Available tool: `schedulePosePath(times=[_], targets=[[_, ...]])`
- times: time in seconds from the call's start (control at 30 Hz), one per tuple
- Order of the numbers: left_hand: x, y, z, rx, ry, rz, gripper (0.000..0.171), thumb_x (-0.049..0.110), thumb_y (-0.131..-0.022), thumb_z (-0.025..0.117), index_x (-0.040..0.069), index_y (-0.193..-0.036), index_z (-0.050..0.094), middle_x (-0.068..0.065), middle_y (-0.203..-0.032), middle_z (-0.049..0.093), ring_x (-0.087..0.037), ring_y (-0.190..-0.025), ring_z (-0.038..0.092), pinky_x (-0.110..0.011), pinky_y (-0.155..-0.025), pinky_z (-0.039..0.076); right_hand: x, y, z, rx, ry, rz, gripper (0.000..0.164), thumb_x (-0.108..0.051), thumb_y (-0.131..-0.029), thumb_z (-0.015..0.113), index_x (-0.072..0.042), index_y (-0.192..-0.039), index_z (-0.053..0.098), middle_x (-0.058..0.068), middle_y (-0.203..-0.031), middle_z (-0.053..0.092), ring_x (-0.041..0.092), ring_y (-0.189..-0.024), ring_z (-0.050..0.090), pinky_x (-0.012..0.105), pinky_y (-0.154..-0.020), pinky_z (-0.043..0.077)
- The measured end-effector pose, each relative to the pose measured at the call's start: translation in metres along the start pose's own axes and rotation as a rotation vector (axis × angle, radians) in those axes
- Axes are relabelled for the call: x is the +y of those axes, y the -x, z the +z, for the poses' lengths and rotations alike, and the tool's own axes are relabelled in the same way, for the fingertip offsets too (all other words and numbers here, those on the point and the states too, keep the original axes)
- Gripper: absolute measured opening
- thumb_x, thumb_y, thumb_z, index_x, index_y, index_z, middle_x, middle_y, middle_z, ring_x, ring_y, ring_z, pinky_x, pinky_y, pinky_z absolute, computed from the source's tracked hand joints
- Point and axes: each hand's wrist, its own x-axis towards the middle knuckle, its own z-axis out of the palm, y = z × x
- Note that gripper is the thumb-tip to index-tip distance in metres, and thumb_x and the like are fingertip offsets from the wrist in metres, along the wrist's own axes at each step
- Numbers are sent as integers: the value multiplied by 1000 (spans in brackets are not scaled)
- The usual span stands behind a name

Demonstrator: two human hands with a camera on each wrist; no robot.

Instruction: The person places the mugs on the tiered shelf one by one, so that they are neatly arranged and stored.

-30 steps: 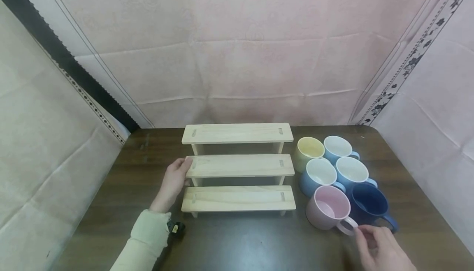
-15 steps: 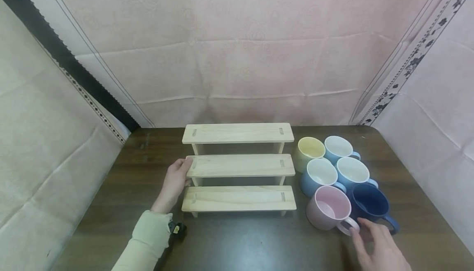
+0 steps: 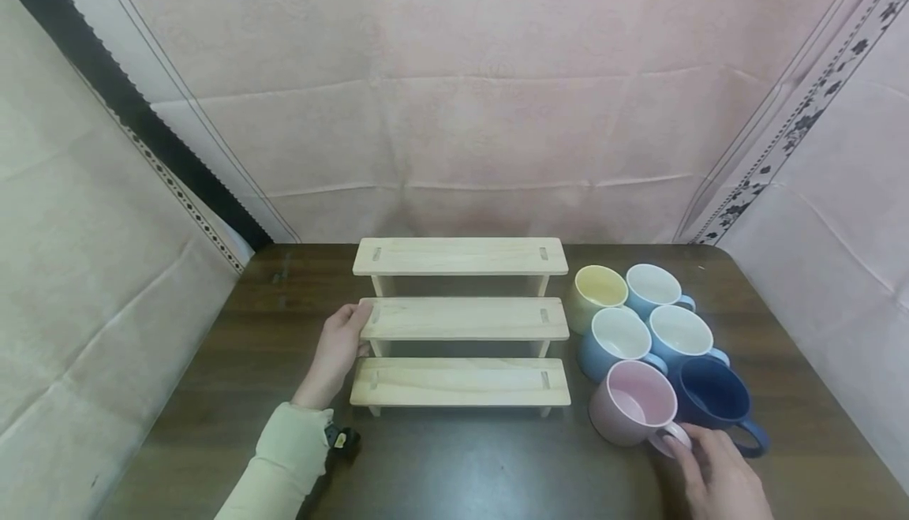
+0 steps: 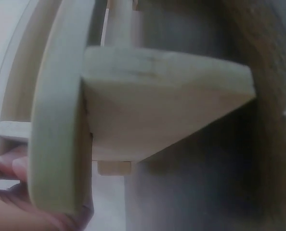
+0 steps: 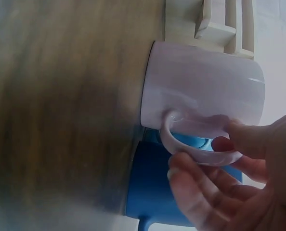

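Observation:
A pale wooden three-step rack (image 3: 465, 319) stands on the table. My left hand (image 3: 335, 350) grips the left end of its middle step, thumb on top; the left wrist view shows my fingers (image 4: 18, 166) partly behind the wood. At the right, a pink mug (image 3: 625, 417) stands upright at the front of a group of mugs. My right hand (image 3: 720, 469) holds the pink mug's handle (image 5: 201, 156), with fingertips around and through the loop. A dark blue mug (image 3: 710, 394) sits right beside the pink one, its handle near my right hand.
Behind the pink mug stand a yellow mug (image 3: 596, 295) and several light blue mugs (image 3: 618, 338), packed close together just right of the rack. Pale cloth (image 3: 490, 110) hangs behind and at both sides of the dark wooden table (image 3: 461, 473).
My right hand has moved slightly left and its fingers have closed around the pink mug's handle. The left hand keeps its grip on the rack. The head view has shifted slightly.

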Motion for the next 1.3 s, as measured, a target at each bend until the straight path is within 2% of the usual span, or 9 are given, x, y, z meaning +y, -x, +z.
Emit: schedulePosePath(times=[0.1, 0.33, 0.5, 0.67, 0.8, 0.9, 1.1, 1.3], targets=[[2, 0, 0, -3, 0, -13, 44, 40, -103, 45, -1, -118, 52, -1, -73, 48, -14, -57, 44, -26, -56, 39, -1, 0, 1, 46, -11, -4, 18, -10, -87, 73, -3, -100, 63, 9, -86, 59, 22, -71, 55, 34, -56, 45], [3, 0, -2, -4, -5, -39, 42, 37, -103, 47, -2, -117, 53, -2, -74, 49, -16, -60, 47, -29, -66, 42, 2, 0, 6, 148, -44, -48, 23, -3, -75, 81, -3, -90, 65, 3, -79, 58, 0, -63, 50, 20, -52, 43], [1, 0, -2, -15, 23, -42, 42, 37, -101, 51, -1, -119, 53, -3, -77, 50, -16, -60, 48, -29, -66, 43, 3, 1, 8, 177, -75, -86, 22, 0, -73, 82, -3, -87, 65, 1, -77, 58, -3, -63, 49, 9, -53, 38], [-2, -1, -3, -21, 50, -39, 40, 37, -101, 52, 1, -118, 52, -4, -79, 51, -16, -61, 48, -28, -64, 43, 0, 3, 9, 195, -103, -99, 18, 1, -77, 79, -4, -87, 65, -2, -77, 55, -4, -63, 49, 11, -53, 37], [-2, -1, -3, -27, 53, -38, 40, 38, -101, 51, 1, -118, 52, -5, -82, 52, -17, -62, 48, -28, -64, 43, -2, 1, 10, 264, -116, -132, 19, 5, -74, 77, -3, -85, 64, -2, -76, 52, -4, -64, 47, 14, -54, 37], [-2, -1, -2, -31, 62, -32, 41, 38, -101, 51, 1, -118, 52, -5, -82, 52, -17, -63, 48, -28, -64, 43, -3, 1, 10, 292, -118, -121, 20, 6, -72, 77, -4, -83, 64, -3, -75, 51, -3, -63, 45, 16, -54, 37], [-2, 1, -1, -31, 73, -26, 42, 38, -101, 52, 0, -118, 51, -3, -80, 51, -16, -62, 47, -27, -62, 42, -8, 3, 8, 270, -106, -55, 21, 6, -72, 78, -6, -82, 64, -5, -75, 51, -4, -62, 44, 13, -54, 36], [-4, 0, 0, -20, 67, -24, 44, 40, -101, 52, 0, -118, 51, -2, -79, 51, -15, -61, 47, -26, -62, 42, -12, 4, 4, 274, -107, -52, 23, 7, -70, 79, -6, -80, 64, -5, -75, 51, -5, -63, 45, 10, -54, 37]])
